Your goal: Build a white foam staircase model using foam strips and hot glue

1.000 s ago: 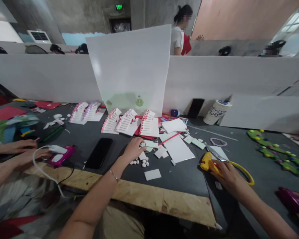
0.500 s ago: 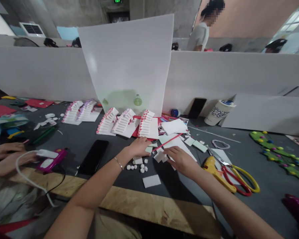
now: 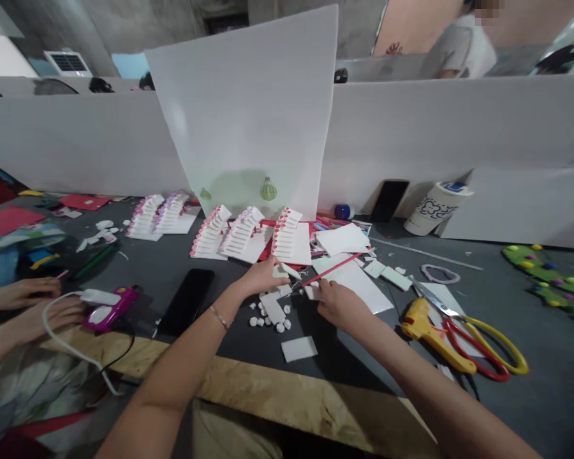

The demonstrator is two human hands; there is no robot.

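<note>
My left hand [image 3: 263, 276] is closed on a small pale green piece [image 3: 289, 271] in the middle of the dark table. Just to its right, my right hand [image 3: 337, 302] pinches a small white piece [image 3: 312, 291]. Between and below the hands lie white foam pieces [image 3: 273, 308] and several small white balls [image 3: 280, 327]. A white rectangle [image 3: 299, 349] rests nearer the table's front edge. The thin red strip [image 3: 332, 268] lies across white sheets [image 3: 358, 284] beyond my right hand.
White stepped pieces with red dots [image 3: 210, 233] stand before an upright white board [image 3: 249, 115]. A black phone [image 3: 187, 301] lies left. Scissors [image 3: 476, 338], a yellow glue gun [image 3: 428, 335] and a cup [image 3: 435, 207] are right. Another person's hands [image 3: 33, 306] are far left.
My left hand has raised the green piece from the table. My right hand has closed on a white piece. A white piece now lies over the small balls. The view has shifted slightly.
</note>
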